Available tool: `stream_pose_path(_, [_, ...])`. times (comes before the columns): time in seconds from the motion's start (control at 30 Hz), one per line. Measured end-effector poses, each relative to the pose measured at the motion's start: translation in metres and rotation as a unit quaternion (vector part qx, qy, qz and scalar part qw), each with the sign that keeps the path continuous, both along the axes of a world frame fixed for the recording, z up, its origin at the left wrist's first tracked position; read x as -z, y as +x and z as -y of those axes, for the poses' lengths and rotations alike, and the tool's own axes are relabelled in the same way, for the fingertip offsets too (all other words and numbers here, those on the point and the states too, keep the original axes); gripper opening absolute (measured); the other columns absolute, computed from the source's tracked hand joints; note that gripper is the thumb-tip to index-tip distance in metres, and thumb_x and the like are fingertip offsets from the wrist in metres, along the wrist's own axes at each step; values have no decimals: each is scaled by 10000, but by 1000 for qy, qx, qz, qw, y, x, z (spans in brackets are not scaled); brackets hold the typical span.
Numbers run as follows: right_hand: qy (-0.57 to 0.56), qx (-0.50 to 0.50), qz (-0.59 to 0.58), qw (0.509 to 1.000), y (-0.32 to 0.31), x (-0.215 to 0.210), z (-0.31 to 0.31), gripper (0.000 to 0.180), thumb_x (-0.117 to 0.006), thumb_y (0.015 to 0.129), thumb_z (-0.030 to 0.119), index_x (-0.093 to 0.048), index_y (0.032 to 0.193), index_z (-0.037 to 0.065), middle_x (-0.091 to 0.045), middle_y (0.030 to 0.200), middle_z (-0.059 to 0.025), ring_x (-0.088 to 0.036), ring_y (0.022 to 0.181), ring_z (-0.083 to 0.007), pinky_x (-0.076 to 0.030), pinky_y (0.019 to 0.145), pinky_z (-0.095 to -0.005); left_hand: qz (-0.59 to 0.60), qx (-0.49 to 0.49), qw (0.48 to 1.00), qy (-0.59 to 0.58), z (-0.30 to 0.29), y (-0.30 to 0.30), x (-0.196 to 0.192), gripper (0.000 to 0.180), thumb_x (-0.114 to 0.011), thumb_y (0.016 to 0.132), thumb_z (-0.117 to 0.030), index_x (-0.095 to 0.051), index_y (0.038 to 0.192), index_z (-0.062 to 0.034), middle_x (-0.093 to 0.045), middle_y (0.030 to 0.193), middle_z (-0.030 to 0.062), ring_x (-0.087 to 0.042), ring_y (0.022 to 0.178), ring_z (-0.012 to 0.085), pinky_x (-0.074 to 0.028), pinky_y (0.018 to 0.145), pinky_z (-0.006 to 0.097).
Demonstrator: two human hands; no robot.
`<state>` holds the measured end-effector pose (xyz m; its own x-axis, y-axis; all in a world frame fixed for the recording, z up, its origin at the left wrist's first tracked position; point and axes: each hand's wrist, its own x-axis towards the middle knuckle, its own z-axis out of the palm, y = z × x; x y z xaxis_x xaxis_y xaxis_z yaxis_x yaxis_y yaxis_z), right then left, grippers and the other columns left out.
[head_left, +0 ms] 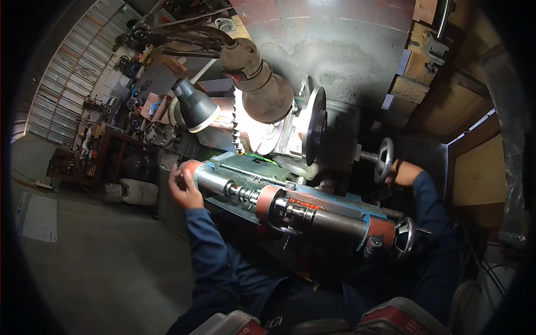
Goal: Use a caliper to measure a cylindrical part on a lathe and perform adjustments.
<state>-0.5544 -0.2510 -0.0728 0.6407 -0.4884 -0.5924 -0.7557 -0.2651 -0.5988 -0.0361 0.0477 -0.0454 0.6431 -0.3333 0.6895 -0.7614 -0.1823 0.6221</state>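
A long shaft with several bright collars (245,194) lies across the machine bed, passing through a red ring-shaped support (269,204). My left hand (187,187) curls against the rounded red end piece (194,168) at the shaft's left end; part of its grip is hidden. On the right, my right hand (406,173) grips the rim of a metal handwheel (384,161), its fingers partly behind the rim. Beyond the shaft stands a grinding wheel (316,126), a disc set upright. A second handwheel (405,238) sits below my right forearm, at the shaft's right end.
Two work lamps, a large brown one (258,84) and a dark cone-shaped one (195,106), hang over the machine. A segmented coolant hose (237,131) drops between them. Wooden panels (474,173) stand on the right, a cluttered shelf (120,151) on the left.
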Motion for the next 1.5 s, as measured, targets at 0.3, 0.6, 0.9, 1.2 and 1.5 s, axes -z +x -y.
stream_pose_path(0.3, [111, -63, -29, 991, 6, -21, 9, 168, -645, 848, 148, -712, 929, 17, -707, 804, -94, -649, 709, -173, -487, 623, -289, -758, 298, 548, -190, -37, -219, 54, 482, -456, 983, -333, -419, 1332, -3, -515, 1265, 162, -495, 1179, 280, -410, 993, 374])
stream_pose_path(0.6, [-35, -131, 193, 972, -15, -49, 24, 168, -700, 813, 113, -696, 911, -23, -647, 656, -65, -573, 550, -116, -457, 535, -293, -886, 123, 430, 120, -72, -234, 75, 466, -637, 895, -293, -492, 1294, -102, -540, 1253, 110, -531, 1170, 277, -386, 1080, 484])
stream_pose_path(0.9, [-5, 46, 198, 979, -12, -37, 40, 137, -646, 810, 61, -694, 920, -5, -678, 707, -68, -593, 564, -112, -472, 537, -286, -903, 315, 289, -37, -74, -237, 92, 457, -742, 802, -147, -544, 1212, -105, -637, 1030, 30, -602, 971, 209, -374, 1064, 564])
stream_pose_path(1.2, [-62, 190, 152, 968, -9, -21, 44, 172, -670, 796, 67, -695, 943, -19, -695, 739, -122, -635, 641, -130, -484, 597, -297, -569, 386, 724, 58, -33, -233, 79, 309, -474, 964, -189, -588, 1185, -5, -581, 1201, 138, -571, 1065, 236, -470, 930, 380])
stream_pose_path(1.5, [-129, 138, 107, 976, -27, 15, 39, 269, -674, 804, 180, -680, 1004, 0, -679, 791, -153, -627, 696, -216, -503, 659, -343, 209, 292, 796, 487, -63, -170, 111, 330, -586, 831, -201, -609, 1134, -72, -632, 1043, 195, -624, 893, 374, -521, 781, 439])
